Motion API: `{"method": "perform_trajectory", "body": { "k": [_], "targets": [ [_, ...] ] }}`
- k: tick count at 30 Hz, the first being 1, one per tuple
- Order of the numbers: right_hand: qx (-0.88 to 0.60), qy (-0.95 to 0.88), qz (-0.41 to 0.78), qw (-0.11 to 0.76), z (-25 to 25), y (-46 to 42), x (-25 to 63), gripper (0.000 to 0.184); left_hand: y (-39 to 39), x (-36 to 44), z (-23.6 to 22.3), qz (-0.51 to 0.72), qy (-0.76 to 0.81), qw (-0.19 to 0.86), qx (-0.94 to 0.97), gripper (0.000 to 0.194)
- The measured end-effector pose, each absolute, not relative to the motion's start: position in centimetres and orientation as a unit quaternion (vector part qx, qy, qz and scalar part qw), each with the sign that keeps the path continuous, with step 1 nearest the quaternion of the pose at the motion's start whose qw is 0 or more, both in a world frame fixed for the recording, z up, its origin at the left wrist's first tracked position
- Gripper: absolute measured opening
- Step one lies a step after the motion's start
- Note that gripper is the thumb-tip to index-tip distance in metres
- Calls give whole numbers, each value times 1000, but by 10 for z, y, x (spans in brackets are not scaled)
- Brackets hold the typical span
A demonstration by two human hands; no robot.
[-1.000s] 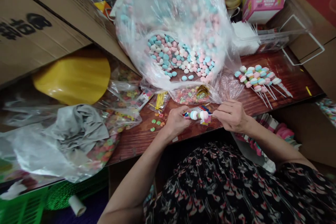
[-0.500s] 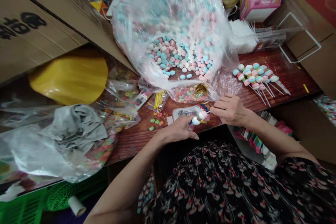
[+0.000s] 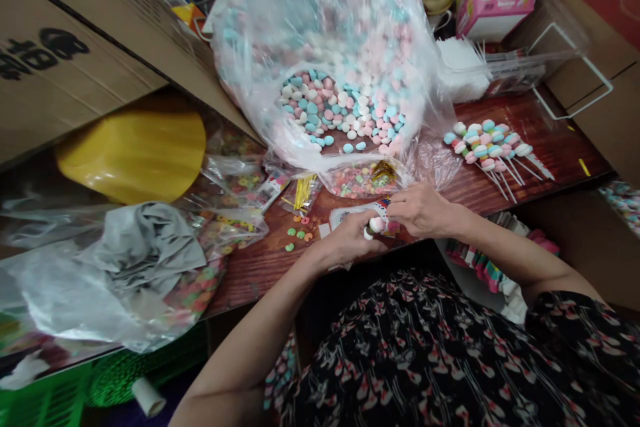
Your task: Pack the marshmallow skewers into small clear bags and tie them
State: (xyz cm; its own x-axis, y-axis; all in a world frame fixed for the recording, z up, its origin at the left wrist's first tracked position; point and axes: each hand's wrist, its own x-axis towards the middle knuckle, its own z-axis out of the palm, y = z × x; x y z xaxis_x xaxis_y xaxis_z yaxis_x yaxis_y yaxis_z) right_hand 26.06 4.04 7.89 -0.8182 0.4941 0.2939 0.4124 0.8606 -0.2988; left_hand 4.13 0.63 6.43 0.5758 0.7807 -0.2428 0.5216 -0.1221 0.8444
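My left hand (image 3: 345, 241) grips a short candy skewer (image 3: 376, 225) with pale pastel candies, partly hidden by my fingers. My right hand (image 3: 419, 211) meets it from the right, fingertips pressed on the candies. Beneath them lies a printed packet (image 3: 353, 217). Just beyond sit a clear bag of coloured ring candies (image 3: 357, 181) and a huge clear bag of pink, white and blue candies (image 3: 340, 103). Several finished candy skewers (image 3: 485, 145) lie on the table to the right. Loose ring candies (image 3: 297, 233) lie left of my left hand.
Cardboard flaps (image 3: 75, 60) overhang the left side above a yellow plastic piece (image 3: 133, 157) and crumpled grey plastic (image 3: 145, 257). A small bag of gold twist ties (image 3: 301, 192) lies on the wooden table (image 3: 260, 270). A pink box (image 3: 493, 10) stands at the back right.
My hands have drawn closer together, with my right hand moving left onto the candies. The skewer has turned, and my left fingers now cover more of it.
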Motion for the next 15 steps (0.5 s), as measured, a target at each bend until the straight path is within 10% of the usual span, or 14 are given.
{"method": "perform_trajectory", "body": {
  "k": [6,15],
  "targets": [
    [-265,-893,257,258,66,52,274,20,-4,15,89,65,528,215,819,98],
    [-260,-907,137,300,55,41,271,24,-9,9,69,51,550,388,738,12]
  ]
}}
